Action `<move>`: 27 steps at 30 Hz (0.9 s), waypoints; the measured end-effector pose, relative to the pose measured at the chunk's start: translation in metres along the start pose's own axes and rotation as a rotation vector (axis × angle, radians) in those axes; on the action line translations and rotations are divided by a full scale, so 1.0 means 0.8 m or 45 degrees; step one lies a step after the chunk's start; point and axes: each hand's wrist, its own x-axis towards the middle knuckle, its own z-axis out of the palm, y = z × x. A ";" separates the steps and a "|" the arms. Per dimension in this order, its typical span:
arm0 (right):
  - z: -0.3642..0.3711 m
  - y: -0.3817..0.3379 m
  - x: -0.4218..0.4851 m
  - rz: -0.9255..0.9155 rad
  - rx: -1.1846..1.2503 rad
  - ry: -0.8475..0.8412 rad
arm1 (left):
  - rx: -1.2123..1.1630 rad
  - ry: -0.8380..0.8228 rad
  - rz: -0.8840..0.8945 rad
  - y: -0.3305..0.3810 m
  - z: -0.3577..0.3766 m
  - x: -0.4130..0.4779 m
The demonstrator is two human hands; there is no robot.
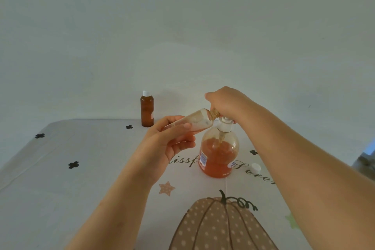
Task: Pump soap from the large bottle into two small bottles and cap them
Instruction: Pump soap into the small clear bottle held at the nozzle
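The left hand (171,144) extends from 7 o'clock, palm toward the camera. Its thumb and fingers wrap round a small translucent brownish bottle (194,122), held tilted in the air. The bottle's uncapped threaded neck points to 2 o'clock, right at the pump.

The right hand (225,103) extends from 4 o'clock, back upward, with its fingers curled down over the white pump head (224,125) of a large clear plastic bottle (219,156). The spout is hidden under the hand. The large bottle stands upright, roughly half full of orange soap.

At its 3 o'clock lies a loose round white cap (255,168). At its 10 o'clock, well apart by the table's far edge, a small brown capped bottle (147,110) stands upright.

The pale tablecloth (81,168) is printed with a dotted pumpkin, a star, black flowers and script lettering. Behind it is a plain pale wall (182,26).
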 end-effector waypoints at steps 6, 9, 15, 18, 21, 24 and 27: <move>0.010 0.007 -0.001 -0.138 -0.024 0.010 | 0.029 0.037 -0.026 -0.006 -0.006 0.007; 0.012 0.010 0.001 -0.167 -0.047 0.016 | 0.026 0.038 -0.024 -0.007 -0.005 0.007; 0.014 0.012 0.003 -0.170 -0.053 0.041 | 0.026 0.034 -0.018 -0.007 -0.005 0.007; 0.012 0.011 0.000 -0.114 0.030 0.047 | 0.012 0.038 -0.010 -0.006 -0.004 0.006; 0.011 0.010 0.007 -0.048 0.054 0.031 | 0.003 0.028 0.008 -0.005 -0.003 0.005; 0.007 0.006 0.010 0.096 0.154 0.076 | 0.012 0.015 0.022 -0.003 -0.001 0.003; 0.001 0.004 0.008 0.108 0.122 0.087 | 0.007 -0.011 0.035 0.000 0.000 0.000</move>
